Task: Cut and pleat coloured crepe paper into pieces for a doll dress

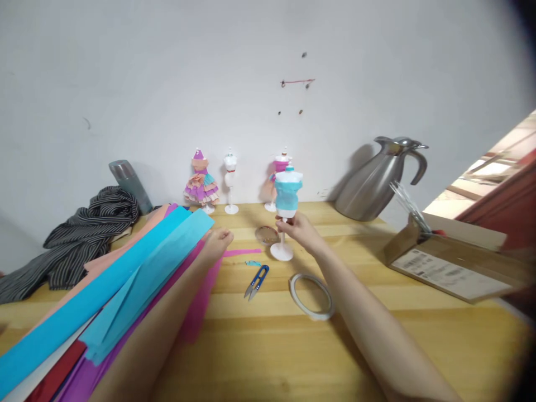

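Observation:
My right hand [298, 230] is closed round the white stem of a small mannequin [288, 192], whose torso is wrapped in light blue paper. The round white base of that mannequin is at the table surface. My left hand [219, 241] has its fingers pressed together beside the stack of coloured paper [146, 268]; whatever it may hold is too small to tell. Blue-handled thread snips [257, 282] lie between my arms, near a blue scrap [253, 263] and a thin pink strip [243, 252]. A roll of white tape [311, 296] lies beside my right forearm.
Behind stand a mannequin in a ruffled dress [201, 184], a bare one [230, 178] and a pink-clad one [280, 164]. A small round dish [266, 235] sits mid-table. Right are a steel jug [372, 181] and cardboard box [456, 262]; left, a bottle [132, 184] and striped cloth [92, 234].

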`<action>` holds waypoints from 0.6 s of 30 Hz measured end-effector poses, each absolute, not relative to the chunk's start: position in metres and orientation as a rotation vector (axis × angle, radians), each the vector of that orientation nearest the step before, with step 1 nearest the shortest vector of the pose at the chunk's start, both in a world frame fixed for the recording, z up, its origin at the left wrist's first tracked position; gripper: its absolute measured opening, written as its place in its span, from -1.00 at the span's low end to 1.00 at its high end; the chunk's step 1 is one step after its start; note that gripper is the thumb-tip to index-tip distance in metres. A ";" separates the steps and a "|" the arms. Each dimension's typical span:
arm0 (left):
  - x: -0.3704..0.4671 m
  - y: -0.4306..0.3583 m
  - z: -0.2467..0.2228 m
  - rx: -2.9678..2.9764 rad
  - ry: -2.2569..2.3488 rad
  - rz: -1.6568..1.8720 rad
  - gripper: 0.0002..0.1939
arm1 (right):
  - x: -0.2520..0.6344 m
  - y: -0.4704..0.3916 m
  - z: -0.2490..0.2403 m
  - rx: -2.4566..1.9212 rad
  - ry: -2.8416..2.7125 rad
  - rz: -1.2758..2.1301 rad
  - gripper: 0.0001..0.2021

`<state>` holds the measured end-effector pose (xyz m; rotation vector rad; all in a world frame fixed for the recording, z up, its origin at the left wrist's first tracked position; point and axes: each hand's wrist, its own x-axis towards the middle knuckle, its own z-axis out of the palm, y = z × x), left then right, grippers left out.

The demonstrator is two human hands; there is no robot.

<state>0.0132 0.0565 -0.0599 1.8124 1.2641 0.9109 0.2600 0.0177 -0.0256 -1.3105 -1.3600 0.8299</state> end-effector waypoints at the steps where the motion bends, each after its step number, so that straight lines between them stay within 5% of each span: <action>1: 0.013 0.057 -0.061 1.851 1.270 0.887 -0.77 | 0.267 0.021 -0.027 -1.329 -1.351 0.786 -0.76; 10: 0.014 0.056 -0.072 2.111 1.332 0.656 -0.75 | 0.323 0.045 -0.063 -1.444 -1.208 0.569 -0.71; 18: 0.016 0.056 -0.066 2.215 1.493 0.701 -0.53 | 0.320 0.049 -0.078 -1.385 -1.184 0.587 -0.72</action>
